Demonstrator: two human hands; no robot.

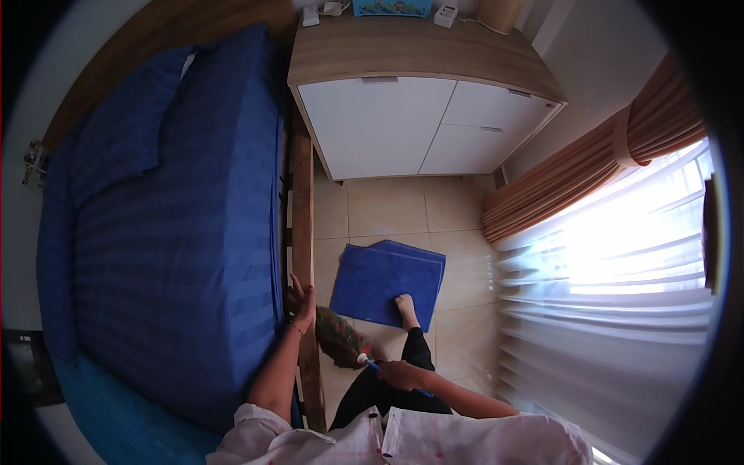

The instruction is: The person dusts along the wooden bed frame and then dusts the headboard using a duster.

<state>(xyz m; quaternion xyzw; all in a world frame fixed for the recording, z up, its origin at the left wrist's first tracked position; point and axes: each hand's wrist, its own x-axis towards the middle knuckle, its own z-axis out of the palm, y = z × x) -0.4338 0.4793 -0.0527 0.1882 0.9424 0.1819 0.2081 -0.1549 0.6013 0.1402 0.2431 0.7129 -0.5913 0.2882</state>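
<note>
Beige tiled floor (387,205), blue mat (368,283) flat on it in overlapping layers, wooden-framed bed (303,194), striped blue sheet (178,240) spread over, blue pillow (128,120) on that, wood-topped cabinet (411,50), blue box (391,8) atop.

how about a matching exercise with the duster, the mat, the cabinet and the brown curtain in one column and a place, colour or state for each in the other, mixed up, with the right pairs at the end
Column one
1. Duster
2. Mat
3. Cabinet
4. Brown curtain

Column two
A. White in front, wood-coloured on top
B. Gathered by a band
C. Gripped by the right fingers
D. Blue, lying on the floor under a bare foot

Right pairs: 1-C, 2-D, 3-A, 4-B
</note>
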